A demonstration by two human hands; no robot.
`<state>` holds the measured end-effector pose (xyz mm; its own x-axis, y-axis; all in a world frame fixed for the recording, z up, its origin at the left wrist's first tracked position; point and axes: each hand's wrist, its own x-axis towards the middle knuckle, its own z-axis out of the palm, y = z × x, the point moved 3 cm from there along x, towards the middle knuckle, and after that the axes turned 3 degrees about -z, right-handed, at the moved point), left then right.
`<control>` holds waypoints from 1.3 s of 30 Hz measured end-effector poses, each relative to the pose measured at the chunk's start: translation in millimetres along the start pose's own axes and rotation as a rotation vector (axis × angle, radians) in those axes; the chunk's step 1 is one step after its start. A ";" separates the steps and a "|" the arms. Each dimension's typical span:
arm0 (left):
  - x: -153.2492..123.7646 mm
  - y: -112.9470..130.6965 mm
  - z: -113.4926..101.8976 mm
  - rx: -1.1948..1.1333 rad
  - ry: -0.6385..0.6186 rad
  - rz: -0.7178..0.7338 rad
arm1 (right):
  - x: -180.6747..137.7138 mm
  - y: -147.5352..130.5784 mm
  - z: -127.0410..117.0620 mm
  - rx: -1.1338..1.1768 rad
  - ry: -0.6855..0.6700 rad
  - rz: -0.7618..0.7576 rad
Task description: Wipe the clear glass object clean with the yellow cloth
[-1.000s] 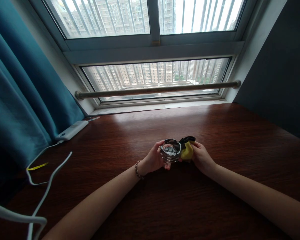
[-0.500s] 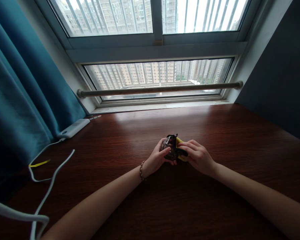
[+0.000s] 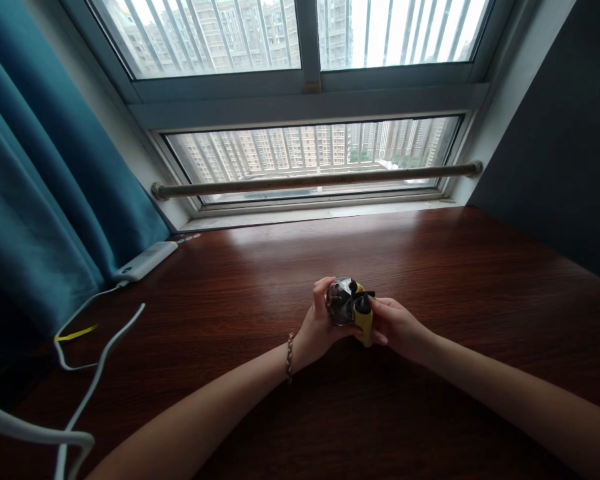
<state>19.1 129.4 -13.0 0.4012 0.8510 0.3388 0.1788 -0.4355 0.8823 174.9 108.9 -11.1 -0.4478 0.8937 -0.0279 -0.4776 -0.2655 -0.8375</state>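
Between my two hands is a small black-and-yellow object whose exact kind I cannot make out. One side of it is a shiny, see-through rounded part; the other has a yellow body with black knobs or caps on top. My left hand wraps round the see-through part, thumb below and fingers behind. On the yellow side, my right hand pinches the edge, with its thumb and fingers closed against it. Part of the object is hidden by the fingers. A braided bracelet circles my left wrist.
The hands are over a reddish-brown wooden tabletop. At the left lie a white power strip, white cables and a yellow strip, near a blue curtain. A window with a metal rail stands behind; a dark wall is at right.
The object has been turned in my hands, so its yellow body and black knobs now face up toward me. My left fingers have risen round the see-through part; my right grip has shifted lower.
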 end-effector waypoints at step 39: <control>13.8 -24.4 -2.7 -0.726 -0.388 -0.638 | -14.4 -23.0 19.3 -1.764 -0.331 -0.629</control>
<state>17.8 152.6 -29.0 0.7064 0.6522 -0.2750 -0.0722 0.4530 0.8886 177.8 95.2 19.1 -0.7494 0.5481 0.3715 0.5055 0.8360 -0.2136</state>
